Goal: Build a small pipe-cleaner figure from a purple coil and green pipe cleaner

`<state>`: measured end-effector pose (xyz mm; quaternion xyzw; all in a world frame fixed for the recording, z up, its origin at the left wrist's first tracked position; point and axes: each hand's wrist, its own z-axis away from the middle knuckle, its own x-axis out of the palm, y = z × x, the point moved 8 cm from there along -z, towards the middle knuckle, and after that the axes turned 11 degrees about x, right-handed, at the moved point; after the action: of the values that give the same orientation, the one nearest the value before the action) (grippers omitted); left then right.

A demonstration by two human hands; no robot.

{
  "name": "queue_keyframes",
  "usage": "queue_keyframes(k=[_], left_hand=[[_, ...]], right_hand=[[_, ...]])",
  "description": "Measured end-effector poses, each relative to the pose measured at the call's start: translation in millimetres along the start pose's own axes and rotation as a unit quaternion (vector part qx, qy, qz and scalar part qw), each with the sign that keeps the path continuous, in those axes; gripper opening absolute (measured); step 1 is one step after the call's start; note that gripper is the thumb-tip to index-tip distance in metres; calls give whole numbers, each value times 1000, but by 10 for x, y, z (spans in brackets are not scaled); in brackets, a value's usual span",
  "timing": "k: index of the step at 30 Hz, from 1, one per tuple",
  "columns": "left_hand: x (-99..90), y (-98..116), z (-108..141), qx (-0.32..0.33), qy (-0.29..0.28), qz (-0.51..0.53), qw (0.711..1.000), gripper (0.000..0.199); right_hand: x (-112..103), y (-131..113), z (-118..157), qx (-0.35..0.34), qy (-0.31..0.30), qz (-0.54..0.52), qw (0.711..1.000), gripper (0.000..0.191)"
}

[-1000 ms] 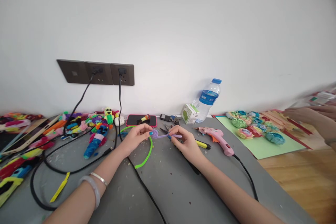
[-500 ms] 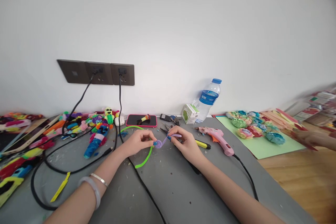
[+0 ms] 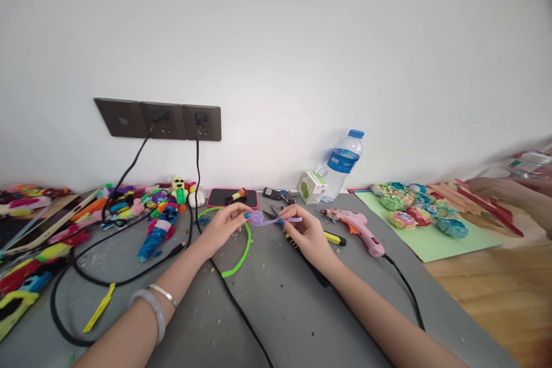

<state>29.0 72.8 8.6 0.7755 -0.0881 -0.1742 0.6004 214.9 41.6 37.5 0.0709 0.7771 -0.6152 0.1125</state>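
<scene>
A purple pipe cleaner (image 3: 257, 218), coiled into a flat spiral at its left end, is held up between my two hands. My left hand (image 3: 227, 226) pinches the edge of the coil with thumb and forefinger. The straight tail is gripped in the fingertips of my right hand (image 3: 305, 234), with its end poking out to the right. Below and left, a bright green pipe cleaner (image 3: 242, 261) lies curved on the grey table (image 3: 259, 310). Pliers with yellow and black handles (image 3: 311, 267) rest partly under my right hand.
A pink glue gun (image 3: 360, 227) lies right, near a small box (image 3: 312, 187) and water bottle (image 3: 343, 164). A phone (image 3: 233, 199) lies behind my left hand. Black cables (image 3: 241, 310) cross the table. Paper flowers (image 3: 416, 215) sit on green paper; another person's hand (image 3: 495, 190) is far right.
The purple coil has risen slightly and its tail now runs nearly level. Both hands have shifted up a little. At far right, the other person's hand has moved back.
</scene>
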Motion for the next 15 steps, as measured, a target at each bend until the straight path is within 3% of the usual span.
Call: queue_keyframes(k=[4, 8, 15], left_hand=[[9, 0, 2, -6, -2, 23, 1000, 35], [43, -3, 10, -10, -18, 28, 999, 29], [34, 28, 19, 1, -19, 8, 1000, 22]], right_hand=[[-18, 15, -4, -2, 9, -7, 1000, 10], [-11, -1, 6, -11, 9, 5, 1000, 6], [74, -62, 39, -31, -32, 39, 998, 8]])
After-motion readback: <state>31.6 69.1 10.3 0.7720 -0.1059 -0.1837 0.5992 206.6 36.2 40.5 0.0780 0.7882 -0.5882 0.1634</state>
